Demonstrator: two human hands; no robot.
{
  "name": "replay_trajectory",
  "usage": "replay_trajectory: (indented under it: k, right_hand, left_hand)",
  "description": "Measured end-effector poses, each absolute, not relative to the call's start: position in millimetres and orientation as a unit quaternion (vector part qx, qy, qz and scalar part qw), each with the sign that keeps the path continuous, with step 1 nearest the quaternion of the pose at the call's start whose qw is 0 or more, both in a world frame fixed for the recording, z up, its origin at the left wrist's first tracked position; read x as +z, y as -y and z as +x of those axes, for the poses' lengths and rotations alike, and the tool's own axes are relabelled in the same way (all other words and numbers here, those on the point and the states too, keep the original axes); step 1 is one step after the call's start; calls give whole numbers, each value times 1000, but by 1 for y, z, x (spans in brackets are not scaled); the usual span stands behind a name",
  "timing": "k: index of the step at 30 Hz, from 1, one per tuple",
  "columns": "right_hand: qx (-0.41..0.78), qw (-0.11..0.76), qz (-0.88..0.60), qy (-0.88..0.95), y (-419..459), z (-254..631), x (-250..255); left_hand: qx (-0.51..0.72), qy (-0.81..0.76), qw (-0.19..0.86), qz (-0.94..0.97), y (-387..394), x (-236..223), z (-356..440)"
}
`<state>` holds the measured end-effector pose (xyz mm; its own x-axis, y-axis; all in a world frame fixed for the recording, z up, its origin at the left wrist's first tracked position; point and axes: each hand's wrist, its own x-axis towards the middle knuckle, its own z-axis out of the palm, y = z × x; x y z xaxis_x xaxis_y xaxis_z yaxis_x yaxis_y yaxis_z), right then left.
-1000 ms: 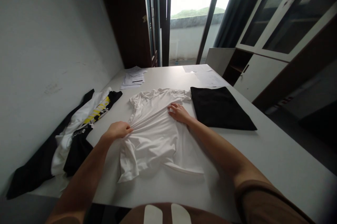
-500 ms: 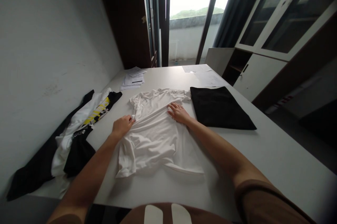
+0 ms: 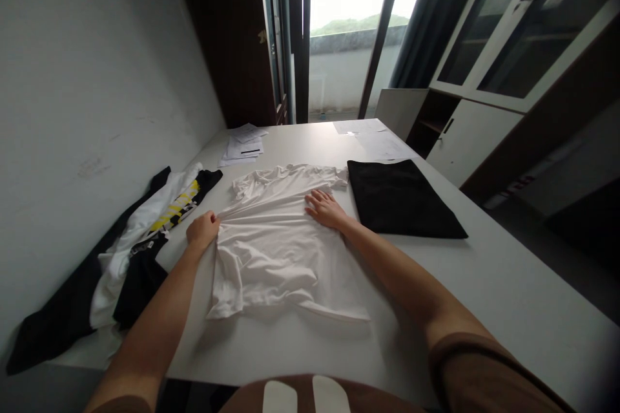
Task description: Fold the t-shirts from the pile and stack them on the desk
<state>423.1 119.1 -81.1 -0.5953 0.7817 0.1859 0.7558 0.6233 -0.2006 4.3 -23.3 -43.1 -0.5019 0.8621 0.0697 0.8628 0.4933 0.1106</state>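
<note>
A white T-shirt (image 3: 276, 245) lies spread on the table, its neck and sleeves toward the far end and its hem toward me. My left hand (image 3: 203, 230) is closed on the shirt's left side edge and draws the cloth out into taut creases. On the right half of the shirt, my right hand (image 3: 325, 208) rests flat with its fingers spread, pressing the fabric against the tabletop. Wrinkles run across the lower part of the shirt.
Right of the shirt lies a folded black cloth (image 3: 402, 198). Black and white garments with a yellow print (image 3: 177, 206) are heaped by the left wall. Papers (image 3: 243, 145) lie at the far left of the white table (image 3: 300, 135), with more sheets (image 3: 382, 143) at the far right.
My left hand has moved left, pulling the shirt's side edge outward and stretching the cloth into straight creases. My right hand has stayed in place on the shirt.
</note>
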Motion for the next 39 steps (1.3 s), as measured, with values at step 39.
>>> replay_trajectory:
  k: [39]
  right_hand:
    - [35, 189, -436, 879, -103, 411, -71]
  left_hand:
    - [150, 487, -653, -560, 135, 2, 38]
